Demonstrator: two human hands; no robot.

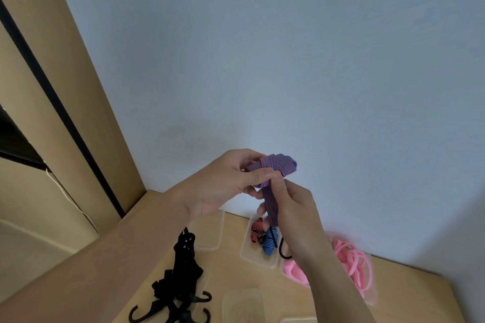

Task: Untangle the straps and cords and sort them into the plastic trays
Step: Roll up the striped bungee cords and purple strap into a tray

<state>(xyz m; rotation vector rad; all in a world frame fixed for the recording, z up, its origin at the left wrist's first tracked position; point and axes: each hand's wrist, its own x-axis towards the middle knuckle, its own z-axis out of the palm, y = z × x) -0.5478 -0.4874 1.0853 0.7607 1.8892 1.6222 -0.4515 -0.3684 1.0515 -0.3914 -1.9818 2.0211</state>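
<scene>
A red-and-blue striped strap (275, 166) is bundled in a knot in the air above the table. My left hand (223, 186) grips the bundle from the left, thumb across it. My right hand (291, 204) pinches the strap's tail just below the knot; the tail hangs down toward a clear plastic tray (248, 254) that holds a red striped strap (256, 231) and a blue striped strap (270, 242). A tangle of black straps with hooks (181, 275) lies on the table at lower left.
Pink cords (354, 267) fill a tray at the right. Another clear tray (210, 233) sits behind the black tangle, one more (241, 301) at the front. A black hook (284, 252) shows beside my right wrist. A blue wall stands close behind the wooden table (409, 294).
</scene>
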